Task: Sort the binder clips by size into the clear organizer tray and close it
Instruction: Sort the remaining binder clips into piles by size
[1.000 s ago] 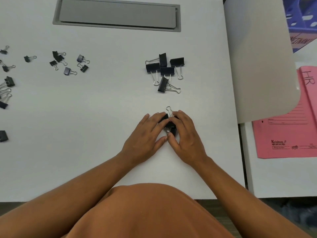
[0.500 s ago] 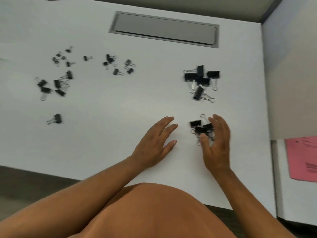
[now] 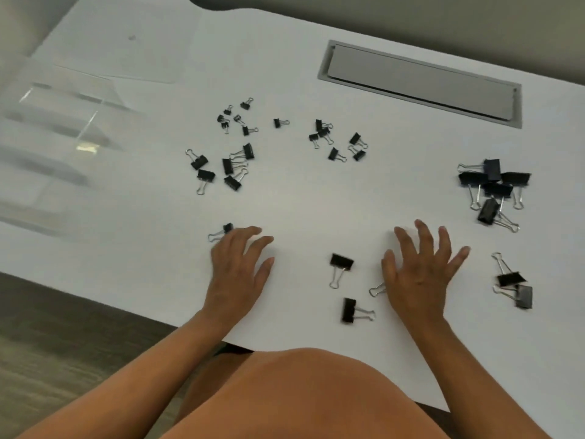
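Observation:
Black binder clips lie in groups on the white table (image 3: 297,201). Several tiny clips (image 3: 235,118) and small clips (image 3: 337,141) sit at the back, medium clips (image 3: 226,167) left of centre, large clips (image 3: 492,185) at the right. My left hand (image 3: 239,264) lies flat with straight fingers, its tips at a lone clip (image 3: 221,232). My right hand (image 3: 421,267) is spread flat and covers part of a clip whose wire handle (image 3: 377,289) shows. Loose clips (image 3: 340,264) (image 3: 351,310) lie between my hands, two more (image 3: 514,285) at the right. The clear organizer tray (image 3: 53,147) stands blurred at the far left.
A grey cable hatch (image 3: 418,80) is set into the table at the back right. A clear flat lid or sheet (image 3: 126,52) lies behind the tray. The table's front edge runs just under my wrists, with dark floor (image 3: 63,337) below.
My hands have come apart from one clump of clips and spread flat; the clips they held together now lie scattered. The view has swung left, bringing the clear tray into sight.

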